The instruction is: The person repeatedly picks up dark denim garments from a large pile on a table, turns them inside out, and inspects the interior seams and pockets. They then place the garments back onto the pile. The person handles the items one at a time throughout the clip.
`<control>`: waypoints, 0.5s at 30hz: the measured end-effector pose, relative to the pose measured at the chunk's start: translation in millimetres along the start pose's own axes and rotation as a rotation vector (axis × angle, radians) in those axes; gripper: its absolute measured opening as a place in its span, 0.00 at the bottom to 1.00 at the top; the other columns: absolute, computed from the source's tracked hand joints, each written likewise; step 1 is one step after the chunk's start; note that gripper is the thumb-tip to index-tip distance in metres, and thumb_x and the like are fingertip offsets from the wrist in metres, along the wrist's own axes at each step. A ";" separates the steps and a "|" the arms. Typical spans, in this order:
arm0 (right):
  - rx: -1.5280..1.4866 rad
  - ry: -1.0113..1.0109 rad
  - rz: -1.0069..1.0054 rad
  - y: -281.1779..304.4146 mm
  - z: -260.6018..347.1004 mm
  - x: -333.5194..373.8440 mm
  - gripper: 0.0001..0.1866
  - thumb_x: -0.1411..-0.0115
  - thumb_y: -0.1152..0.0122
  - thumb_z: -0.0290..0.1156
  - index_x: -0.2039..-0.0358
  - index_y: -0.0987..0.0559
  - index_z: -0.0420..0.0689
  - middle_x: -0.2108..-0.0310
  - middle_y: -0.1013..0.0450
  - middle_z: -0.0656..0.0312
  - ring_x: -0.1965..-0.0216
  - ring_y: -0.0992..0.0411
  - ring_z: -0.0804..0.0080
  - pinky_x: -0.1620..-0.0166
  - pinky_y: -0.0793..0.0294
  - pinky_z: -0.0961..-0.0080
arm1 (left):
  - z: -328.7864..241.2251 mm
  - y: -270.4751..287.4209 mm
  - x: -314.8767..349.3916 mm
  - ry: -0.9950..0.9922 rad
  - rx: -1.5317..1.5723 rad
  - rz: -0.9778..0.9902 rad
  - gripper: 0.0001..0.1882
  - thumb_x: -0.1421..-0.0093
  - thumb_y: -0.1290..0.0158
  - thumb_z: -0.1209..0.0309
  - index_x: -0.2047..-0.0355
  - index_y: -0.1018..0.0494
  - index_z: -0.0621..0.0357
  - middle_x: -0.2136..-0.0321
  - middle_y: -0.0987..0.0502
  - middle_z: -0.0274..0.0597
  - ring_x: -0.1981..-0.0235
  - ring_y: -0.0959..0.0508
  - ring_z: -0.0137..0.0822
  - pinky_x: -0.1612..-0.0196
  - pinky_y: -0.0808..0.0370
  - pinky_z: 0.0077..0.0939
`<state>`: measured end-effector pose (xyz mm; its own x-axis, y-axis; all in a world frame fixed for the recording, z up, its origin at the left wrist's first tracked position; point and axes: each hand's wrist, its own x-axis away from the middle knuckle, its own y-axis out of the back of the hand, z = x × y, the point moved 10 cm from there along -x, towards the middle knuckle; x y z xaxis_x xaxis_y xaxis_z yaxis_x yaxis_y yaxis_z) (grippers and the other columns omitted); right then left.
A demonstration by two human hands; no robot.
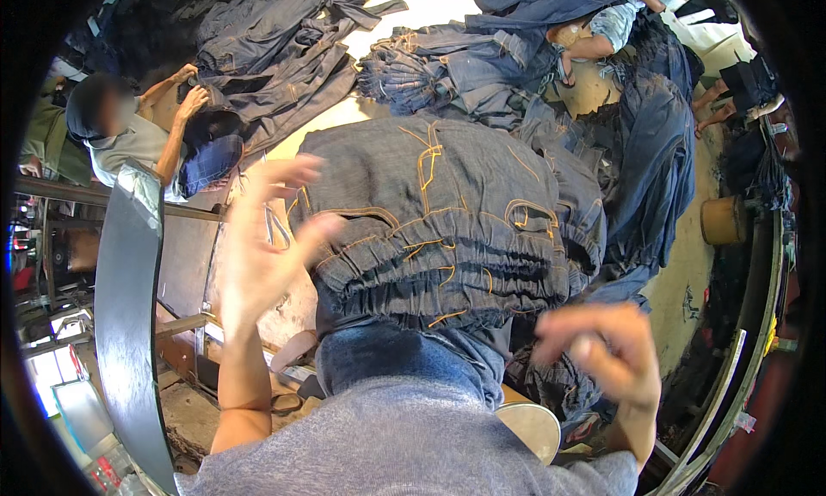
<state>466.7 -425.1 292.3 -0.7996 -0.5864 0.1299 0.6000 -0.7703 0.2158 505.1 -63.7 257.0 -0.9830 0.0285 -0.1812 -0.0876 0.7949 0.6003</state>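
A dark denim pair of jeans (361, 182) with an elasticated waistband and loose orange threads lies across my lap, its gathered waist toward me. My left hand (271, 229) is raised beside its left edge, thumb and fingers spread and blurred by motion, with nothing held. Off the near right corner of the waistband hovers my right hand (607, 341), also blurred. Its fingers are loosely bent and apart from the thumb, and I see nothing in them. More denim lies beneath the jeans on the right.
Heaps of dark denim garments (267, 57) and bluer jeans (654, 160) spread over the floor ahead and to the right. A co-worker (129, 139) sits at the left handling dark cloth. Another person's leg (594, 49) shows at the far right. A black curved panel (129, 272) stands near my left arm.
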 end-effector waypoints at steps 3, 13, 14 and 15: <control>0.408 0.210 -0.092 9.8 11.8 -67.9 0.22 0.31 0.26 0.39 0.43 0.14 0.39 0.57 0.14 0.53 0.59 0.16 0.56 0.51 0.18 0.64 | -57.9 -59.5 0.1 -0.266 -0.377 0.272 0.37 0.38 0.30 0.46 0.37 0.23 0.56 0.42 0.19 0.51 0.38 0.21 0.56 0.33 0.26 0.49; 0.537 0.131 0.186 -12.2 -35.8 -202.1 0.17 0.28 0.33 0.30 0.42 0.15 0.38 0.71 0.20 0.52 0.73 0.28 0.70 0.65 0.25 0.67 | -60.6 -51.1 -49.0 -0.134 -0.337 -0.007 0.10 0.31 0.37 0.66 0.58 0.19 0.61 0.63 0.15 0.52 0.57 0.15 0.57 0.51 0.22 0.50; 0.515 0.040 0.236 -5.9 -43.0 -206.7 0.17 0.27 0.34 0.30 0.41 0.15 0.37 0.73 0.21 0.54 0.73 0.32 0.76 0.67 0.28 0.69 | -60.8 -52.6 -52.4 -0.120 -0.338 -0.013 0.10 0.31 0.37 0.66 0.57 0.19 0.61 0.63 0.15 0.52 0.56 0.15 0.57 0.50 0.22 0.50; 0.505 -0.003 0.260 -3.3 -47.4 -210.0 0.18 0.23 0.36 0.33 0.39 0.16 0.36 0.74 0.24 0.63 0.72 0.37 0.81 0.69 0.33 0.72 | -63.6 -53.9 -55.2 -0.133 -0.333 -0.022 0.11 0.31 0.37 0.66 0.57 0.19 0.61 0.62 0.15 0.52 0.56 0.15 0.57 0.50 0.22 0.50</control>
<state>633.9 -311.3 218.5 -0.6277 -0.7394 0.2434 0.6908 -0.3849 0.6121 553.8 -146.7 284.2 -0.9527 0.1093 -0.2836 -0.1780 0.5558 0.8120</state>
